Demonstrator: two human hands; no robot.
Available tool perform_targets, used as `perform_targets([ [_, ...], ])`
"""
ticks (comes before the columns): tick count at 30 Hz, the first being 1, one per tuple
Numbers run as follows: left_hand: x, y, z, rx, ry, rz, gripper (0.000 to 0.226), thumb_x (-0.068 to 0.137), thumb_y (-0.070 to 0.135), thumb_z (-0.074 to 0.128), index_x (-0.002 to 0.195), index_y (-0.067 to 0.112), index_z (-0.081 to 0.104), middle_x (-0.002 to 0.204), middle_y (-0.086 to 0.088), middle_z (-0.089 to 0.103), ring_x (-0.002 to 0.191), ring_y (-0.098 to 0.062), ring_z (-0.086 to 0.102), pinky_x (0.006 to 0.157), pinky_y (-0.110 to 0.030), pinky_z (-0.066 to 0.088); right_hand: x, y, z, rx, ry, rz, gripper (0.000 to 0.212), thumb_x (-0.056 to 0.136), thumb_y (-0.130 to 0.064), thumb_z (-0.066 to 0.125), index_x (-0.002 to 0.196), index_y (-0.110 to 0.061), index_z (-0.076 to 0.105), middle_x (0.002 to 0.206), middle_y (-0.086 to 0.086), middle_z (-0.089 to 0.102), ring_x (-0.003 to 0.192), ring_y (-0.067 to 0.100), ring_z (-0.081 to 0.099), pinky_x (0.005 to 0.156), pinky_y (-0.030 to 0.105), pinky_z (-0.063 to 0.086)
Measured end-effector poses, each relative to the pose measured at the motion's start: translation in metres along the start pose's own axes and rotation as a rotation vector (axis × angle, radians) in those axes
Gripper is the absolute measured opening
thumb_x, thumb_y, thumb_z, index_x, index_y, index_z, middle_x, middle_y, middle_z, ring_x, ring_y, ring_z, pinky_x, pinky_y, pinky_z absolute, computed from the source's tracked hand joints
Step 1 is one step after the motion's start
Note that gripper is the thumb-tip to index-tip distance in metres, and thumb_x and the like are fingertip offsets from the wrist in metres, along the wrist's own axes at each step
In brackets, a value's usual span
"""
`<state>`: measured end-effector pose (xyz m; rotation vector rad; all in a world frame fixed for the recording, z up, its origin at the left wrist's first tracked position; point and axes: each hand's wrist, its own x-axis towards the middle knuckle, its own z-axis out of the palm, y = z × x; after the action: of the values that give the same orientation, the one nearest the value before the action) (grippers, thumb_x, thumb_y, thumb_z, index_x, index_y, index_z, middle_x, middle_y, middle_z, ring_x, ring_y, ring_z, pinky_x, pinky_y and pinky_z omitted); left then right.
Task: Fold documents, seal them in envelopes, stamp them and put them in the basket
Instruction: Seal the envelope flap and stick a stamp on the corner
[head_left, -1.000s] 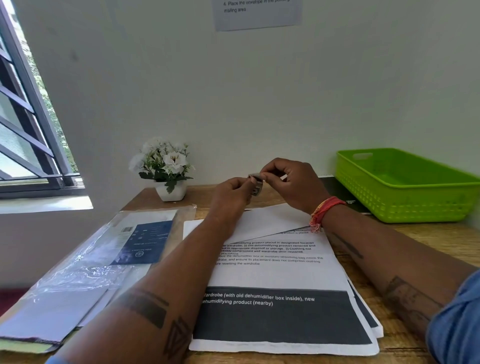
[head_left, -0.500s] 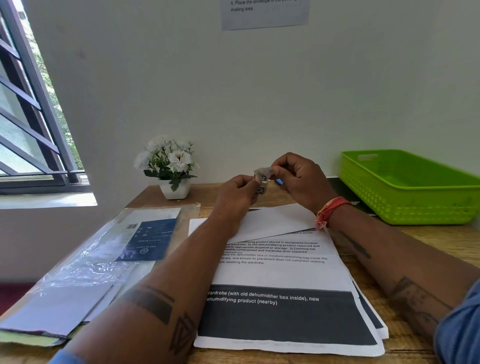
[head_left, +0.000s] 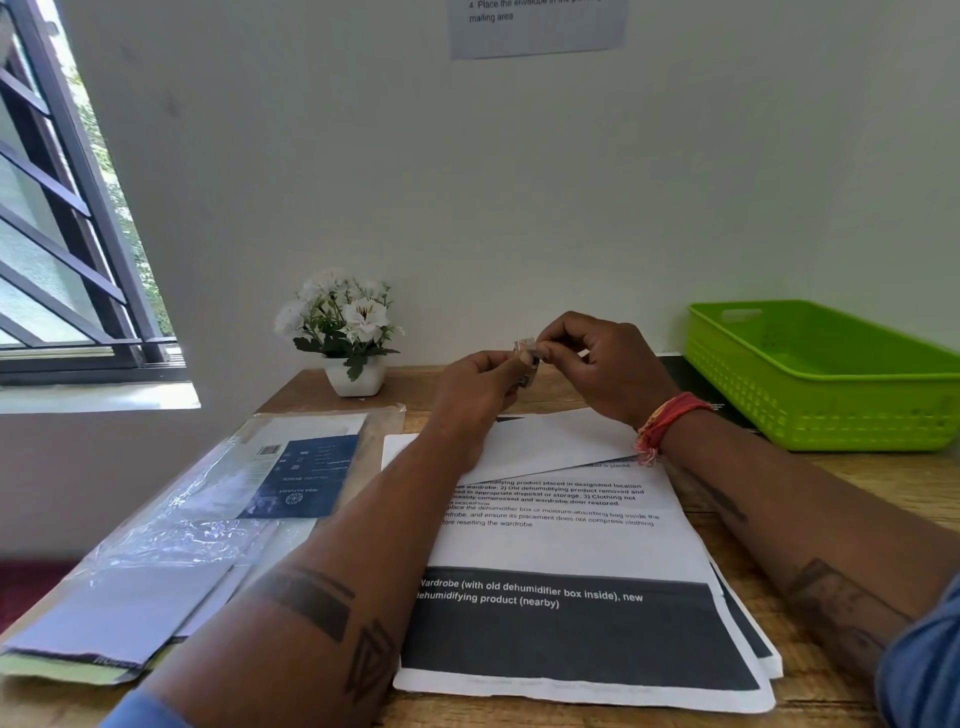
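My left hand (head_left: 475, 387) and my right hand (head_left: 602, 366) meet above the far part of the desk, both pinching a small strip of stamps (head_left: 525, 353) between fingertips. Below them lies a white envelope (head_left: 561, 441), resting on a stack of printed documents (head_left: 561, 551) with a dark band near the front edge. The green basket (head_left: 821, 415) stands at the right, against the wall, and nothing shows inside it.
A clear plastic pack of envelopes with a blue label (head_left: 218, 499) lies at the left. A small white pot of white flowers (head_left: 348, 338) sits at the back by the wall. A window (head_left: 57, 234) is at the far left.
Both hands stayed together over the envelope, working the small stamp strip between the fingertips. The view shifted slightly; nothing on the desk moved.
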<state>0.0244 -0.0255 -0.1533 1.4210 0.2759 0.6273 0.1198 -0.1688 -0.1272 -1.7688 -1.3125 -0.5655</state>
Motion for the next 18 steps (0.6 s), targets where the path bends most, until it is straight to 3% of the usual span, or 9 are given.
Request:
perform_targets([
  [3, 0.0, 0.003, 0.001, -0.049, 0.058, -0.056, 0.019, 0.096, 0.025, 0.062, 0.094, 0.01, 0.073, 0.088, -0.007, 0.073, 0.085, -0.016, 0.068, 0.09, -0.035, 0.058, 0.0, 0.003, -0.001, -0.014, -0.066, -0.026, 0.007, 0.093, -0.024, 0.067, 0.095, -0.021, 0.073, 0.087, -0.012, 0.072, 0.079, 0.007, 0.065, 0.072, 0.027, 0.051],
  [7, 0.001, 0.003, -0.002, -0.07, 0.06, -0.089, 0.032, 0.095, 0.042, 0.065, 0.096, 0.011, 0.073, 0.087, -0.007, 0.075, 0.086, -0.017, 0.072, 0.086, -0.034, 0.06, 0.001, 0.0, -0.003, -0.091, -0.15, -0.148, 0.011, 0.093, -0.022, 0.067, 0.1, -0.019, 0.073, 0.097, -0.008, 0.072, 0.087, 0.008, 0.067, 0.078, 0.03, 0.053],
  [12, 0.0, 0.004, -0.002, -0.12, 0.076, -0.131, 0.025, 0.096, 0.023, 0.062, 0.11, 0.003, 0.068, 0.092, -0.009, 0.072, 0.087, -0.019, 0.072, 0.091, -0.039, 0.057, 0.001, -0.005, -0.002, -0.157, -0.196, -0.217, 0.013, 0.094, -0.026, 0.063, 0.102, -0.021, 0.072, 0.101, -0.008, 0.071, 0.087, 0.012, 0.066, 0.077, 0.035, 0.054],
  [18, 0.001, 0.005, -0.001, -0.203, 0.088, -0.157, 0.032, 0.093, 0.018, 0.061, 0.119, 0.001, 0.065, 0.094, -0.011, 0.072, 0.085, -0.021, 0.071, 0.092, -0.039, 0.059, -0.002, -0.009, 0.005, 0.002, -0.093, -0.088, 0.009, 0.092, -0.018, 0.067, 0.098, -0.017, 0.074, 0.092, -0.01, 0.073, 0.085, 0.004, 0.067, 0.078, 0.024, 0.052],
])
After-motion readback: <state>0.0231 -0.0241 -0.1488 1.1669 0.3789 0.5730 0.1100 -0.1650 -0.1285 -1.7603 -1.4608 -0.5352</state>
